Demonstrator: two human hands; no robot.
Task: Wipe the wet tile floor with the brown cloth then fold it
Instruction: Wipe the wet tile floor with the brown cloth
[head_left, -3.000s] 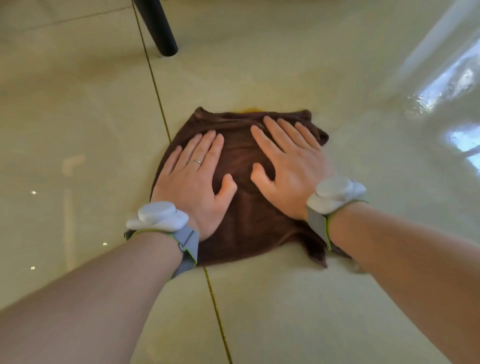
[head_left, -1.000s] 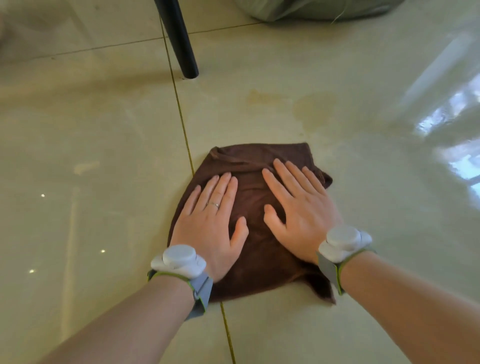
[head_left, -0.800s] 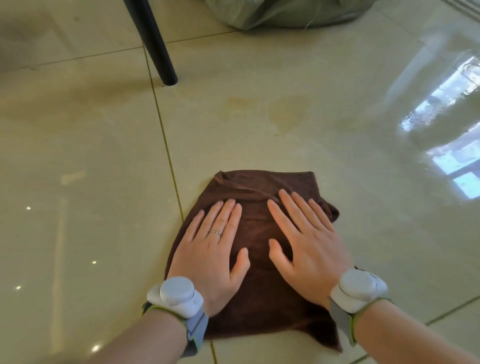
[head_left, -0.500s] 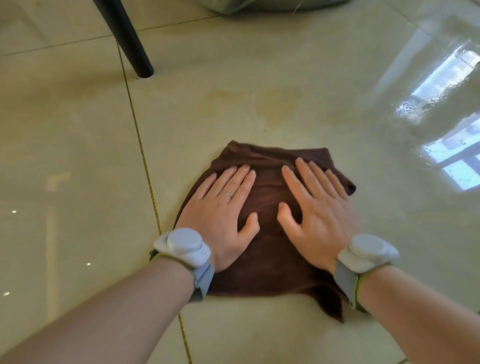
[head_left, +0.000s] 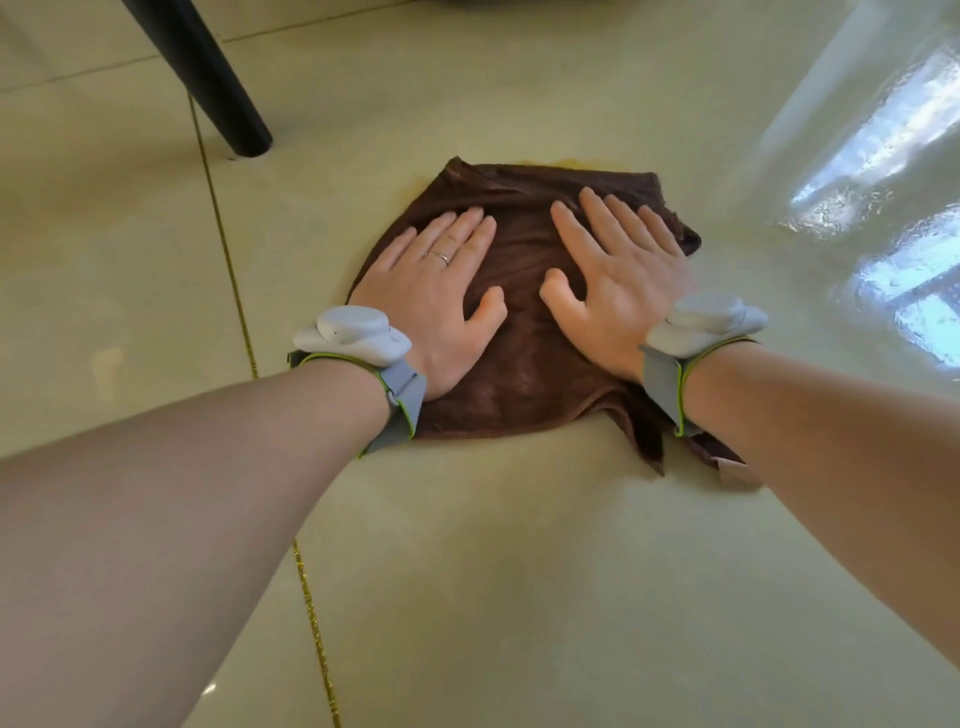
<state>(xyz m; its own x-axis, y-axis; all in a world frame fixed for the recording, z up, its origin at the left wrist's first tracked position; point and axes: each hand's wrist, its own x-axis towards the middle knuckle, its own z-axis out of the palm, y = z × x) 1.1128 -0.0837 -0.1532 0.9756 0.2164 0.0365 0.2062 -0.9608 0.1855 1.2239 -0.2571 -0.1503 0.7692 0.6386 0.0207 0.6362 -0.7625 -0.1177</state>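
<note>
A brown cloth (head_left: 522, 379) lies spread on the glossy pale tile floor (head_left: 519, 571). My left hand (head_left: 436, 296) and my right hand (head_left: 618, 291) both press flat on top of it, palms down, fingers spread, side by side. Neither hand grips the fabric. A loose corner of the cloth (head_left: 649, 441) trails toward me under my right wrist. A thin yellowish wet stain (head_left: 571, 162) peeks out along the cloth's far edge.
A black furniture leg (head_left: 208, 78) stands on the floor at the far left, close to the cloth's far left corner. A dark grout line (head_left: 228, 270) runs left of the cloth. Bright window glare (head_left: 883, 156) shines on the floor at the right.
Both hands have pushed the cloth away from me, over the brownish wet patch that lay beyond it. The patch is now mostly covered. The hands stay flat on the cloth.
</note>
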